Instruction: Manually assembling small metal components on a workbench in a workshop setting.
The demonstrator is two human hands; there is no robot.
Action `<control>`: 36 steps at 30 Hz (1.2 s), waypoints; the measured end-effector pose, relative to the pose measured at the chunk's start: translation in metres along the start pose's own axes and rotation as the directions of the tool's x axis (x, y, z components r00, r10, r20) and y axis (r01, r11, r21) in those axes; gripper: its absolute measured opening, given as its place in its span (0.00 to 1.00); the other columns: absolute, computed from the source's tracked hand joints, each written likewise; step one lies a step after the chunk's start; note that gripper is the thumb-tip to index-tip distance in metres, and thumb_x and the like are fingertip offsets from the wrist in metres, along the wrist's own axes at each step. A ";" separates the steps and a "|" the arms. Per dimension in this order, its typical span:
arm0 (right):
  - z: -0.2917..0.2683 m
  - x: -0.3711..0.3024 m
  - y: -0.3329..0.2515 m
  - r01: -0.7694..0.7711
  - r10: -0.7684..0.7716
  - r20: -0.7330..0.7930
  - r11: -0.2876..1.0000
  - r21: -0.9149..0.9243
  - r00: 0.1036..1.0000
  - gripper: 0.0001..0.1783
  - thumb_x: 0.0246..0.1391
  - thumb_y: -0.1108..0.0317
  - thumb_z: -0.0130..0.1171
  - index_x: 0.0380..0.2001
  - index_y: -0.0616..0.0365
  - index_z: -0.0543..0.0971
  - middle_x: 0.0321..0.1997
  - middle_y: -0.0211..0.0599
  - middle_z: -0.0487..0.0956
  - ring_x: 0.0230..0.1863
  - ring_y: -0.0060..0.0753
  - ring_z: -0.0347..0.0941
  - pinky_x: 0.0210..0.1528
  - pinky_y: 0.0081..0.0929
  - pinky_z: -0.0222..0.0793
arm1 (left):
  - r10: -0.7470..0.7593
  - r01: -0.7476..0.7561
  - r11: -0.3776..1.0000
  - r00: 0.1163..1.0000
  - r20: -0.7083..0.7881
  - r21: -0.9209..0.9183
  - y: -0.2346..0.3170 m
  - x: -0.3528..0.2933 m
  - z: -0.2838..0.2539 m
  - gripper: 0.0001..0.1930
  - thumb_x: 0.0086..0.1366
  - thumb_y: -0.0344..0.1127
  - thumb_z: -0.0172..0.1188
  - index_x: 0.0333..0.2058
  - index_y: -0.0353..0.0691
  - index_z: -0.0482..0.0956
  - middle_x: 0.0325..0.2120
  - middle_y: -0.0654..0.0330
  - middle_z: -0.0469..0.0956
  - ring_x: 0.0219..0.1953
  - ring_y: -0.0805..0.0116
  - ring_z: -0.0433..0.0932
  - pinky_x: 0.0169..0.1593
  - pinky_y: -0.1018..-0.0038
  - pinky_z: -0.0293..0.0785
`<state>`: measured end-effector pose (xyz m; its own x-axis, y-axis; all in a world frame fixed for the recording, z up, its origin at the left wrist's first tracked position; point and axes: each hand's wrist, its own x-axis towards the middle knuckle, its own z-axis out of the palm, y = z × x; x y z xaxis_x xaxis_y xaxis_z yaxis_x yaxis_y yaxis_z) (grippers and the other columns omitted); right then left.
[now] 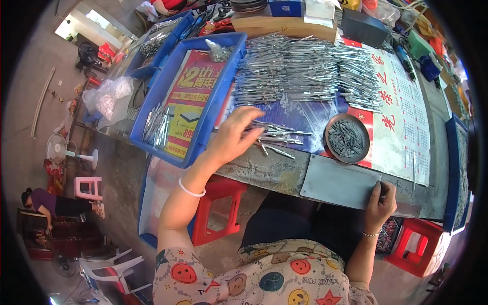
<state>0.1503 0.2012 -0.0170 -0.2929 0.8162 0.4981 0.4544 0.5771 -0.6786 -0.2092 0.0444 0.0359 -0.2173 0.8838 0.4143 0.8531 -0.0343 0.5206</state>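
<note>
My left hand (235, 136) is held over the table's near side, thumb and fingers apart, with nothing visible between them. Right beside its fingertips lies a small loose heap of slim silvery metal rods (282, 133). My right hand (381, 202) is closed at the right end of a flat grey metal plate (335, 182) at the table edge. A tiny tip shows above its thumb, but what it pinches cannot be made out. Behind the plate stands a round brown bowl (329, 147) of small dark pointed metal pieces (348, 138).
Long rows of silvery rods (310, 68) cover the far middle. A blue tray (190, 161) on the left holds more rods and a plastic bag. Printed calendar sheets (401, 112) lie on the right, beside another blue tray (451, 173). A red stool (218, 203) is below the table.
</note>
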 end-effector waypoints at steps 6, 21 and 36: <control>-0.001 -0.001 0.002 0.000 0.000 0.009 1.000 -0.019 1.000 0.04 0.55 0.74 0.56 0.30 0.64 0.73 0.24 0.39 0.72 0.23 0.30 0.67 0.28 0.24 0.65 | -0.072 0.072 0.997 0.992 -0.108 -0.003 0.009 -0.034 -0.016 0.09 0.55 0.23 0.60 0.36 0.35 0.77 0.36 0.53 0.77 0.40 0.54 0.76 0.42 0.68 0.73; -0.001 -0.001 0.000 -0.002 0.002 -0.009 0.999 -0.036 1.000 0.03 0.54 0.75 0.56 0.30 0.63 0.73 0.24 0.39 0.72 0.23 0.29 0.67 0.28 0.24 0.65 | -0.155 0.155 0.988 0.987 -0.036 -0.008 -0.016 -0.002 0.006 0.10 0.59 0.29 0.57 0.39 0.32 0.77 0.39 0.51 0.77 0.44 0.54 0.76 0.48 0.68 0.70; -0.005 0.005 -0.010 0.040 -0.040 -0.003 0.998 -0.047 0.999 0.04 0.50 0.77 0.57 0.27 0.62 0.72 0.22 0.41 0.70 0.21 0.40 0.67 0.26 0.30 0.62 | -0.154 0.157 0.982 0.987 -0.038 0.107 -0.026 0.011 0.024 0.04 0.59 0.27 0.55 0.32 0.33 0.73 0.29 0.52 0.75 0.35 0.51 0.75 0.39 0.63 0.70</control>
<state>0.1481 0.1996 -0.0052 -0.3082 0.7924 0.5264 0.4813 0.6072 -0.6322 -0.2226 0.0661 0.0091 -0.3641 0.8600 0.3575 0.8543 0.1555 0.4960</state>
